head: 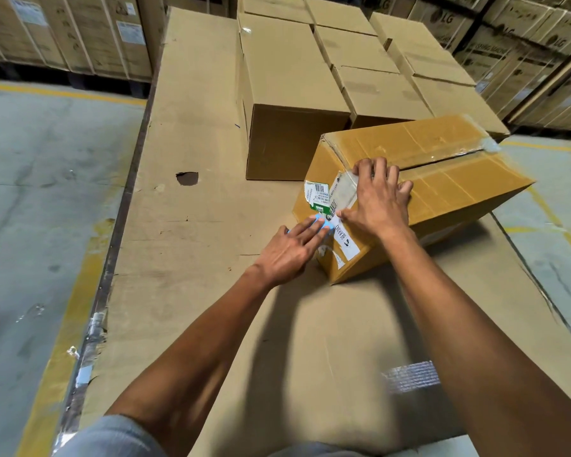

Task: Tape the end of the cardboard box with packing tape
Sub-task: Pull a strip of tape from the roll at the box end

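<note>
Nearest to me are my two bare forearms, reaching forward over a grey sleeve at the bottom edge. They lead to the cardboard box, which lies tilted on a large flat cardboard sheet covering the work surface, right of centre, one corner turned toward me. My right hand lies flat and open over the upper edge of the box's near end, fingers spread onto the top face and the thumb pointing down the end face, pressing a strip of clear packing tape that wraps over that edge. My left hand is also open, its fingers extended flat against the lower part of the end face; I see something light blue at the fingertips but cannot tell what it is. Between the hands the end face carries a white printed label and a barcode sticker. The top flaps meet along a dark seam with older glossy tape across it.

Just behind the box stands a taller plain carton, with more brown cartons ranked beyond it. Stacks of printed cartons line the back wall. Grey concrete floor with yellow lines lies on either side.
</note>
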Demonstrator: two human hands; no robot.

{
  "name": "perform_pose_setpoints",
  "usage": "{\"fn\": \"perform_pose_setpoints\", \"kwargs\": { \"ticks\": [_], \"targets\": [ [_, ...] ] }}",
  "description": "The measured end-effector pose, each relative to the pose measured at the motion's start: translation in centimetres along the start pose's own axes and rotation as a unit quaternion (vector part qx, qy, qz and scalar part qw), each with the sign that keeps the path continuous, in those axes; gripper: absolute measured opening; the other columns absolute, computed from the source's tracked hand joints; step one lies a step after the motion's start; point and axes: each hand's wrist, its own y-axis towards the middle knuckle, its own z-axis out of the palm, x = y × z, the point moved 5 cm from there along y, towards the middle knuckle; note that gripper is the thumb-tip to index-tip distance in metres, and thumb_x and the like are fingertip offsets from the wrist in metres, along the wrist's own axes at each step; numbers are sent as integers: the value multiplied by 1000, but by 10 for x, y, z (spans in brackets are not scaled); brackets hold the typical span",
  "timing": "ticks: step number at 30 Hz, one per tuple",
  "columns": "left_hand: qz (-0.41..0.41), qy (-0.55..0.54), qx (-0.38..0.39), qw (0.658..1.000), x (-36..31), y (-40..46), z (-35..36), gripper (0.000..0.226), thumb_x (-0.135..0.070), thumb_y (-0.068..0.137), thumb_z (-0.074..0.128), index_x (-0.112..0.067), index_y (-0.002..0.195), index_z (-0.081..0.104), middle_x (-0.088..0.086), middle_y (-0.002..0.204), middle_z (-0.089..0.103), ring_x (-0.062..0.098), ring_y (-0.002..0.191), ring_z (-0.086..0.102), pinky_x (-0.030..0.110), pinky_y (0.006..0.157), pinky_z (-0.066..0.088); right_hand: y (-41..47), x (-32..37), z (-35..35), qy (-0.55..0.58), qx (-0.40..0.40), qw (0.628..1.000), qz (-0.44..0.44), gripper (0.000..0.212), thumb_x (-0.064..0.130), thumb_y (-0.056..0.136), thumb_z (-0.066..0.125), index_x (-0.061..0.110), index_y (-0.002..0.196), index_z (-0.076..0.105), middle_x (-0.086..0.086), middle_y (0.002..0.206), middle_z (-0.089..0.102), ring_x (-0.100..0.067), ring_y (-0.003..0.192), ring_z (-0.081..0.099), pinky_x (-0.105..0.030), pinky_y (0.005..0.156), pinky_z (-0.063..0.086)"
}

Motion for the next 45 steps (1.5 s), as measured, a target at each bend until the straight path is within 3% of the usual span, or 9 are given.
{"fn": "perform_pose_setpoints", "kwargs": {
  "ticks": [11,16,20,25,28,32,38,42,45],
  "targets": [
    [-21,20,-61,998,3,1,-40,81,-11,99,72,-12,170,33,12,177,33,29,164,30,43,85,51,-4,-1,-2,22,-6,1000,-18,99,56,65,92,22,140,38,-15,140,45,-36,126,48,-52,98,43],
    [-12,33,-91,995,3,-7,-71,84,-8,100,69,-13,172,26,13,178,28,30,165,26,46,86,52,-15,5,-16,133,-55,984,-102,72,35,82,82,23,142,43,-8,140,51,-28,127,51,-47,101,50],
    [-10,23,-145,989,1,-15,-98,69,-20,110,61,-11,170,30,13,177,31,30,165,29,45,84,52,-25,4,-23,325,-40,938,-117,64,16,95,68,22,152,39,-5,151,52,-22,137,53,-45,111,50],
    [-4,2,-171,985,-7,-21,-122,67,-33,111,57,-8,168,34,15,176,34,32,163,33,52,96,57,-26,3,-27,540,148,824,-90,93,6,96,73,29,165,16,-5,167,40,-17,154,39,-38,126,34],
    [10,-18,-189,982,-15,-26,-134,69,-33,109,61,-8,167,33,18,173,38,34,160,37,55,104,56,-29,8,-32,566,235,783,-106,106,11,91,81,33,167,11,-6,169,37,-19,155,38,-40,127,33],
    [20,-34,-188,981,-26,-32,-146,69,-32,107,59,-5,166,35,20,170,41,37,157,41,52,111,54,-31,12,-35,602,256,750,-100,103,4,90,81,37,166,20,-12,165,44,-22,148,49,-47,122,43],
    [4,-73,-169,983,-25,-36,-151,79,-24,101,69,-5,168,33,19,173,37,35,156,40,46,120,46,-29,14,-29,620,249,741,-74,94,1,88,80,29,164,31,-17,157,52,-23,137,62,-50,117,47],
    [-33,-99,-175,979,-22,-40,-153,87,-10,100,71,-7,172,22,15,178,28,34,158,38,45,119,47,-25,17,-31,616,231,751,-56,93,10,86,85,22,162,34,-13,145,59,-24,132,64,-39,110,53],
    [-52,-74,-197,976,-23,-41,-148,72,-39,115,52,-13,174,19,8,182,19,25,163,31,44,124,43,-18,17,-27,620,203,758,-19,90,14,86,86,20,160,36,-16,139,63,-26,124,68,-45,110,54]
  ]
}}
